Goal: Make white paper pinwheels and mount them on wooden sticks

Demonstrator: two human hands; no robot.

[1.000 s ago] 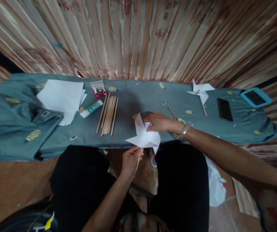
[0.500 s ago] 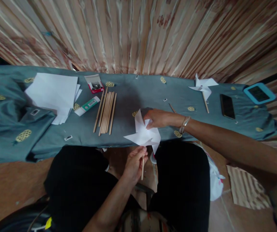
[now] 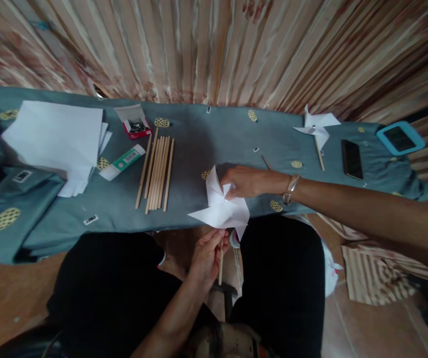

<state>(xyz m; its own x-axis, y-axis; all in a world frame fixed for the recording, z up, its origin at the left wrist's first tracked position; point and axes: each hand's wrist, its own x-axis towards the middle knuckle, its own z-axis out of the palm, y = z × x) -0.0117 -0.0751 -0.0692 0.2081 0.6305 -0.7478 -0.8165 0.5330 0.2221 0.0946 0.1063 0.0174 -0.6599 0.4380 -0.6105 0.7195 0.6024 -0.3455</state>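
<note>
A white paper pinwheel (image 3: 225, 213) is in front of me at the table's near edge, with a small shiny pin head at its centre. Its wooden stick (image 3: 220, 266) runs down below the paper, and my left hand (image 3: 207, 256) is closed around it just under the blades. At the pinwheel's centre, my right hand (image 3: 244, 182) presses with bent fingers and thumb by the pin. The curled fingers partly hide what they grip. A second pinwheel (image 3: 315, 127) lies farther back on the right, mounted on its own stick.
Several wooden sticks (image 3: 158, 171) lie left of centre, beside a red box of pins (image 3: 137, 127) and a green-and-white box (image 3: 128, 159). Paper sheets (image 3: 57, 134) are at the left. A phone (image 3: 352, 159) and a blue-framed device (image 3: 400, 138) lie at the right on the tablecloth (image 3: 199, 134).
The camera view has shifted slightly, so the table items at the left appear farther left. Both hands keep their places on the pinwheel, with hardly any movement.
</note>
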